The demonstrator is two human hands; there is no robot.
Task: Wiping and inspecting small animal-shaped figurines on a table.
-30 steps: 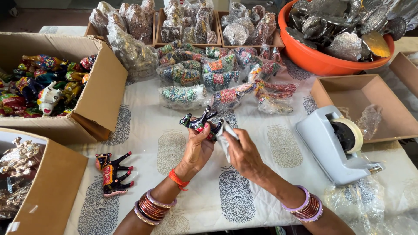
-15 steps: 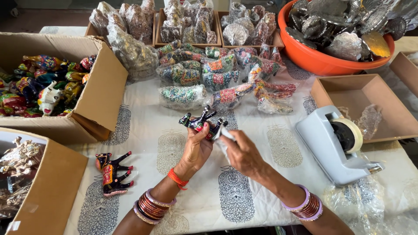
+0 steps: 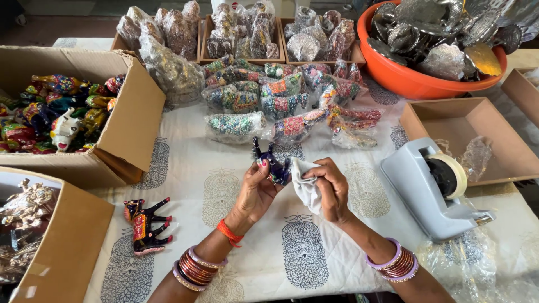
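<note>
A little dark blue toy animal with painted patterns was up in the air above the table, held between the two hands. The left hand had its fingers curled around the toy from below and gripped it tight. The right hand was closed around a small white cloth, and the cloth was pressed against the toy's side. Just to the right of the right hand sat a grey tape holder with a roll of tape. Past it was a flat brown box. Down to the left of the left hand, another painted toy animal lay on its side on the white tablecloth. Above the hands lay toys wrapped in clear bags. Far to the left, an open cardboard box was full of bright toys.
</note>
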